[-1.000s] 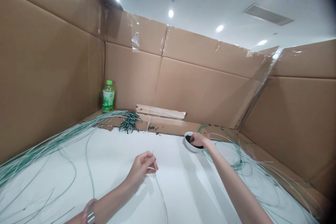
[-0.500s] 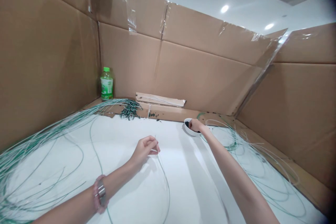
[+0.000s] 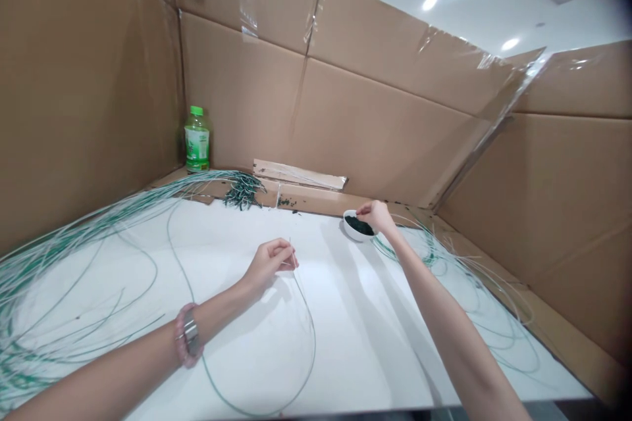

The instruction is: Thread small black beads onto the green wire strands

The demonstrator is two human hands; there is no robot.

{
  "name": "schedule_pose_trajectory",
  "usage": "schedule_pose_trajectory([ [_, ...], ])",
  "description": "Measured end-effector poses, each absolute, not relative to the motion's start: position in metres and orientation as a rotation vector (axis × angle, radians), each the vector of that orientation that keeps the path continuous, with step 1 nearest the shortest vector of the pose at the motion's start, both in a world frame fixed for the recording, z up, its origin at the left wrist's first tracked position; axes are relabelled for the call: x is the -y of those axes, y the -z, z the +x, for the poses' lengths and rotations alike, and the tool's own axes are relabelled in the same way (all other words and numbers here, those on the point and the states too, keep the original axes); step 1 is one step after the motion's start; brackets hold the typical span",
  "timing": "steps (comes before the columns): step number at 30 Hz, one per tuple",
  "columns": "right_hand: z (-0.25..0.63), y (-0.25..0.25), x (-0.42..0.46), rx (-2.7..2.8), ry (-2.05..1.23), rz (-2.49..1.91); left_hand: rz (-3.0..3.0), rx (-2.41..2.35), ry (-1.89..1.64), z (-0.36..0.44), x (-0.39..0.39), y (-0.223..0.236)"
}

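Observation:
Near the middle of the white tabletop, my left hand point(image 3: 270, 262) pinches a thin green-and-white strand point(image 3: 313, 322) close to its tip, which sticks up above the fingers. The rest of the strand loops down toward the near edge. My right hand point(image 3: 376, 216) is over the far rim of a small white bowl point(image 3: 359, 237) with its fingertips pressed together. Small dark green pieces point(image 3: 358, 224) lie inside the bowl. Whatever the right fingertips hold is too small to make out.
A large bundle of green and white strands point(image 3: 123, 210) spreads along the left, its dark green ends point(image 3: 243, 191) at the back. More loose strands point(image 3: 474, 276) curl at the right. A green bottle point(image 3: 197, 141) stands in the back left corner. Cardboard walls point(image 3: 385, 118) enclose the table.
My right hand has lifted out of the bowl's contents to its rim, uncovering the dark pieces. The left hand keeps its pinch on the strand. The view has tilted down slightly.

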State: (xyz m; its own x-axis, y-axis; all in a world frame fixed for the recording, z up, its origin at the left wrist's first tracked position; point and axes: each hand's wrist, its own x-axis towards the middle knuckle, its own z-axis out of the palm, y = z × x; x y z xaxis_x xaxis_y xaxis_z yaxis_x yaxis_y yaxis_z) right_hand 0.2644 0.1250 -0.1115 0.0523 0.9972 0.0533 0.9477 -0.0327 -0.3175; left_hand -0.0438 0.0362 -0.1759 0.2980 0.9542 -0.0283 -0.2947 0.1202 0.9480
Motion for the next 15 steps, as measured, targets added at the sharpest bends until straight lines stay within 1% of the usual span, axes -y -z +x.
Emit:
schedule_pose_trajectory([
  [5, 0.24, 0.114, -0.106, 1.988, -0.335, -1.853, 1.057, -0.805, -1.096, -0.051, -0.041, 0.178],
  [10, 0.21, 0.149, -0.088, 2.038, -0.448, -1.717, 1.067, -0.808, -1.115, -0.058, -0.047, 0.18],
  [15, 0.209, 0.177, -0.087, 2.014, -0.495, -1.726, 1.086, -0.805, -1.089, -0.058, -0.048, 0.184],
])
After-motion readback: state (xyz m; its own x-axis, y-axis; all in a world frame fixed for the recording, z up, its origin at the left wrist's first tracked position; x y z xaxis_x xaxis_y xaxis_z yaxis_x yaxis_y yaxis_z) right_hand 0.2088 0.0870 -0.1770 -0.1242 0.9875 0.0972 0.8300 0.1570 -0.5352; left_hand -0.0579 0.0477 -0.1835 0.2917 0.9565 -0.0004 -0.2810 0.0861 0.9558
